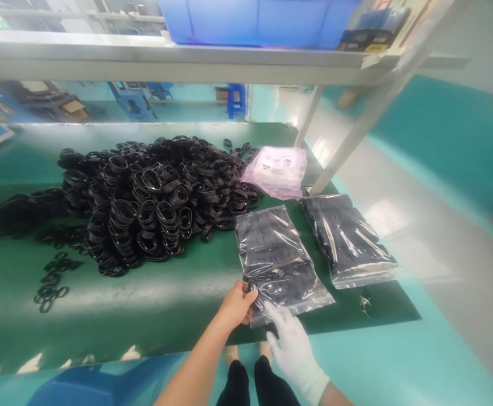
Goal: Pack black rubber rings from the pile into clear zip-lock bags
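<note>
Looks partway done, with left fingers (250,299) clamped on the near bag (272,242), right gloved fingers (278,318) apart at its lower end, another filled bag (343,237) beyond to their right, and a heap of black rings (166,192) unbagged on the bench (153,304) beyond the left fingers.

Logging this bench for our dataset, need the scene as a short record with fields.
surface: green table top
left hand: bare, at the lower left edge of the left clear bag; exact grip unclear
right hand: white glove, fingers extended by that bag's near end
bags: left clear bag and right clear bag, both with dark contents, lying flat
pile: black loops, large heap left of the bags
behind bags: pink bag with dark markings
overhead: shelf carrying a blue bin
</note>
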A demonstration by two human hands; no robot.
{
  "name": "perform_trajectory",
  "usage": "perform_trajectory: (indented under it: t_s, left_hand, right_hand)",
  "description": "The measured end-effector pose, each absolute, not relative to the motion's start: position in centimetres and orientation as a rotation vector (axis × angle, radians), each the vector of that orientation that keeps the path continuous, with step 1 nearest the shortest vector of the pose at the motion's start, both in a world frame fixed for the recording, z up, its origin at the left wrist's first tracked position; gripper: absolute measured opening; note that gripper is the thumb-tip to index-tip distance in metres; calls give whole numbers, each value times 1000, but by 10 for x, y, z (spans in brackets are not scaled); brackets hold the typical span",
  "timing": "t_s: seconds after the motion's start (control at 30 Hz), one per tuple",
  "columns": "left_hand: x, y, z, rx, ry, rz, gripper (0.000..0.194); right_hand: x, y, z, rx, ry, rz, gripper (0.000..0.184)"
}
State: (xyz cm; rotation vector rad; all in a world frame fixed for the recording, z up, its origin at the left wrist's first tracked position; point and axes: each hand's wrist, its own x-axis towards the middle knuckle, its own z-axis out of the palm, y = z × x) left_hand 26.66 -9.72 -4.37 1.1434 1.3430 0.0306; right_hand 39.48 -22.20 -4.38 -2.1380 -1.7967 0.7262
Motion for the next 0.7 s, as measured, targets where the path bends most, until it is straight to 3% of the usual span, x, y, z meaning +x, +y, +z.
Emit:
perform_trajectory:
  t_s: [0.3, 0.47, 0.7]
  left_hand:
    - [249, -142, -38, 1197, 1502, 91, 51]
    - [260, -161, -50, 1154, 1479, 129, 42]
    - [251, -159, -53, 1049, 1478, 188, 50]
  right_hand:
    - [410, -222, -36, -2094, -1746, 918, 46]
    - [412, -218, -40, -2151, -1772, 901, 50]
    - [418, -221, -45, -2116, -1775, 836, 36]
